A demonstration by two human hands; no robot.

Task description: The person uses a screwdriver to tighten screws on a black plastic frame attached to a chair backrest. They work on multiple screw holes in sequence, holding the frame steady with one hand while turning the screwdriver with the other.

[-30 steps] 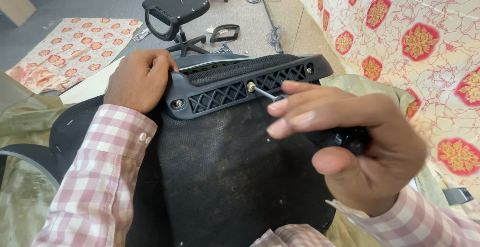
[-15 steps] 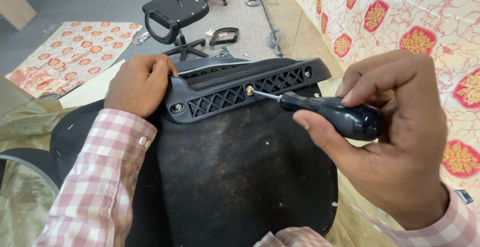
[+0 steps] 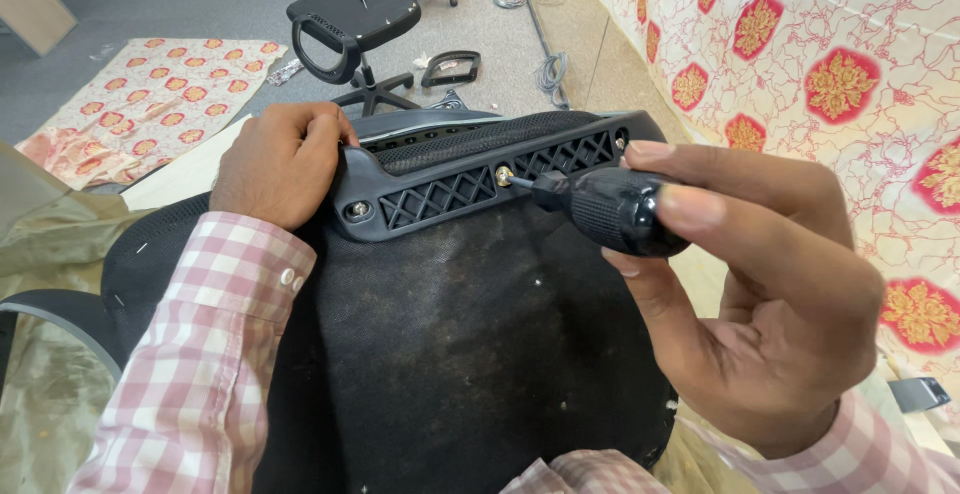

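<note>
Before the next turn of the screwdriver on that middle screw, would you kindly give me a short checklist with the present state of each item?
1. Screwdriver tip seated in the middle screw: ok, the tip meets the head.
2. Right hand grip on the handle: ok, fingers wrap the black handle.
3. Left hand bracing the plastic bracket: ok, it presses on the left end, away from the tip.
4. Left screw in place: ok, it sits in its hole.
5. Right screw in place: cannot tell, partly hidden by a finger.
6. Middle screw fully tight: cannot tell.
</note>
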